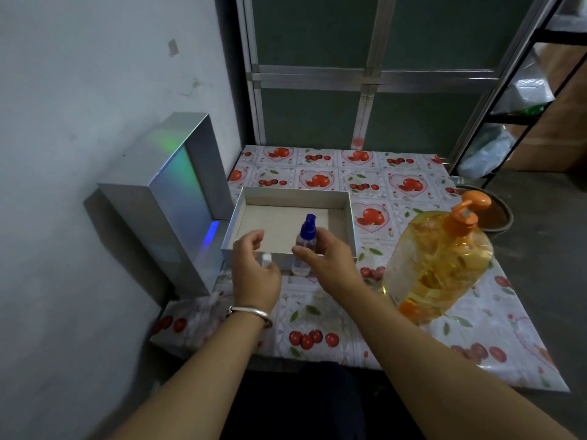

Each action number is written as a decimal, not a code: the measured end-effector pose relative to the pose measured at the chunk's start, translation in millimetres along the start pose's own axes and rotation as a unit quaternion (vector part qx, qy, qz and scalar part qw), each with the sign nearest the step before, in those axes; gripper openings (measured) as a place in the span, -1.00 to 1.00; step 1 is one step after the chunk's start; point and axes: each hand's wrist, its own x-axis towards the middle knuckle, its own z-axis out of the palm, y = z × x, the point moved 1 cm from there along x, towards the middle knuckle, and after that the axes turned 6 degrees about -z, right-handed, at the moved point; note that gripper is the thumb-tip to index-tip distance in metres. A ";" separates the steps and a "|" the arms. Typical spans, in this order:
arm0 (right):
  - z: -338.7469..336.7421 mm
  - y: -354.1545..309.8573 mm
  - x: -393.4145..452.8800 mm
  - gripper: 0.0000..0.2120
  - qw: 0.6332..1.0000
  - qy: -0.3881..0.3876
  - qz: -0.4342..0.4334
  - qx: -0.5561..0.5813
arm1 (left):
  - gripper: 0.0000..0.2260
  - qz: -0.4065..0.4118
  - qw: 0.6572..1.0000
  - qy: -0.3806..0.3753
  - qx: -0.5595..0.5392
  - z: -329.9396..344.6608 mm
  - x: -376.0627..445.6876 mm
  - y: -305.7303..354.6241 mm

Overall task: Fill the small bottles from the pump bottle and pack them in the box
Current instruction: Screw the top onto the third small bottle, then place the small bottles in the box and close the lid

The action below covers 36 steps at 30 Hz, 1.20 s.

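Note:
My right hand [327,258] grips a small clear bottle [301,265] with a blue spray top, upright at the near wall of the open white box [347,217]. The box's inside looks bare. My left hand [254,268] hovers just left of the bottle, over the box's near left corner, with its fingers loosely curled. A small white-capped item [266,259] shows against its palm; whether the hand holds it is unclear. The big pump bottle [438,265] of yellow liquid with an orange pump stands to the right of my right hand.
The box's holographic silver lid [178,198] leans upright against the wall at the left. The low table has a fruit-print cloth [317,325]. A round basin [498,217] sits on the floor behind the pump bottle. A metal-framed door is at the back.

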 end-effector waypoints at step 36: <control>67.3 113.2 40.1 -0.61 0.985 -0.129 0.086 0.072 | -0.64 -0.150 0.987 0.046 -0.042 24.6 52.0 -111.8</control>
